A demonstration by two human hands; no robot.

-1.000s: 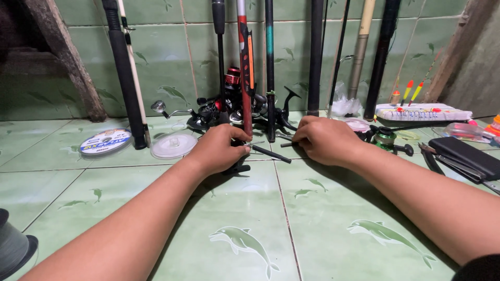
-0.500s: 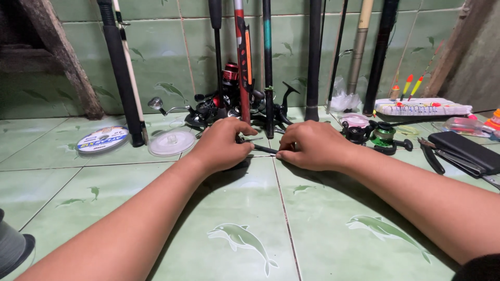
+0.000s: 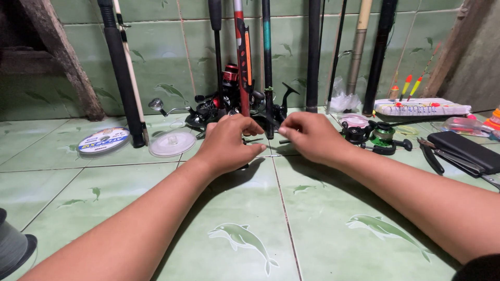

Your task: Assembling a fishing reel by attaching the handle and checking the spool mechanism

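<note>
My left hand (image 3: 229,143) and my right hand (image 3: 312,136) rest close together on the green tiled floor (image 3: 245,229), fingertips almost meeting. Both have their fingers curled in a pinch. A thin dark piece (image 3: 284,141) sticks out under my right hand's fingers; what my left hand pinches is hidden. Just behind the hands lies a cluster of black fishing reels (image 3: 213,106). Above them a red fishing rod (image 3: 242,62) and several dark rods lean on the tiled wall.
A blue-and-white line spool (image 3: 103,141) and a clear spool (image 3: 172,143) lie at the left. At the right are a green reel (image 3: 383,136), pliers (image 3: 431,156), a black case (image 3: 469,151) and a white float rack (image 3: 422,106). A dark spool (image 3: 13,250) sits at bottom left.
My hands have drawn closer together, so the gap between them has nearly closed. The thin dark piece that lay bare between them is now mostly covered by my right hand.
</note>
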